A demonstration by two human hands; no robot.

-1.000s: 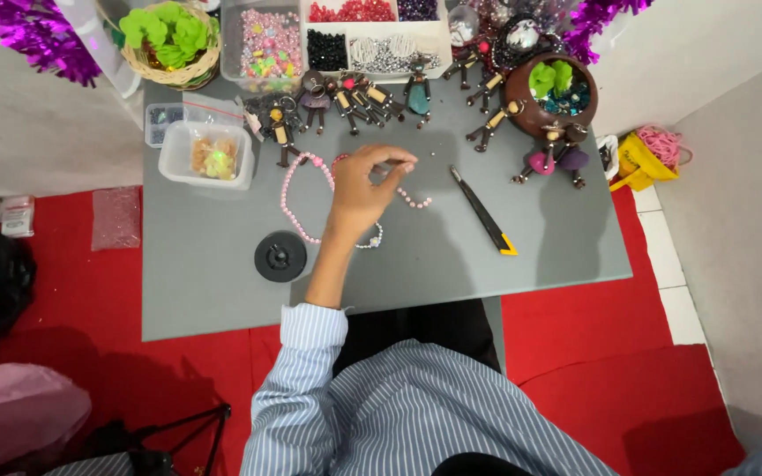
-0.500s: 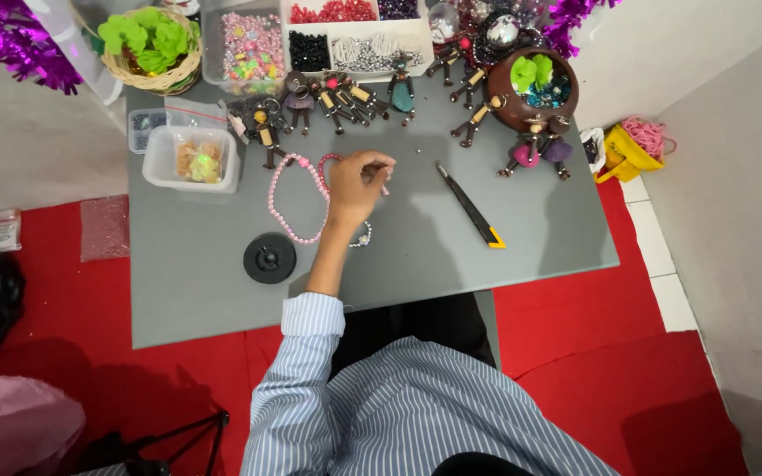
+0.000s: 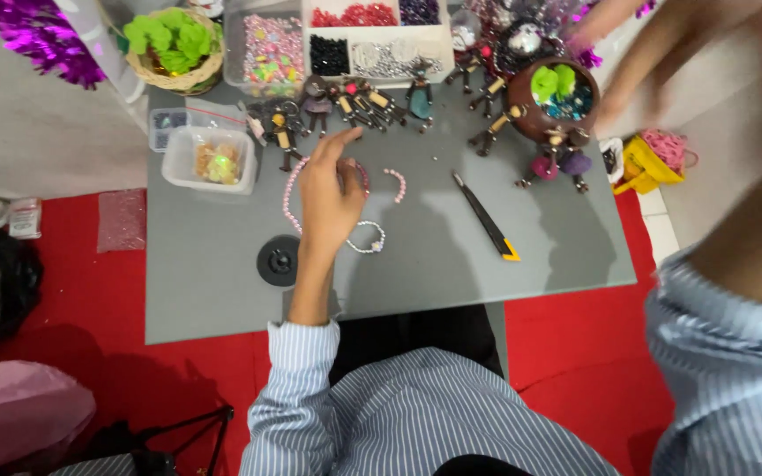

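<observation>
My left hand (image 3: 328, 194) lies on the grey table (image 3: 222, 291), fingers curled over a pink bead strand (image 3: 289, 189) whose ends curve out on both sides of the hand. Its index finger stretches toward a row of small wooden figurines (image 3: 354, 99). A little white bead bracelet (image 3: 369, 240) lies just right of the wrist. My right hand (image 3: 628, 53) is raised at the top right, blurred, fingers apart and holding nothing. Its bare forearm and striped sleeve (image 3: 725, 353) fill the right edge.
A black-and-yellow utility knife (image 3: 487, 216) and a black round disc (image 3: 278, 261) lie on the table. At the back are a clear tub (image 3: 209, 160), bead trays (image 3: 372, 35), a basket of green pieces (image 3: 174, 48) and a brown pot (image 3: 562, 101). Red floor (image 3: 575, 353) surrounds the table.
The view has moved closer to the table. My right arm has swung up into view on the right. My left hand has dropped flatter onto the pink strand.
</observation>
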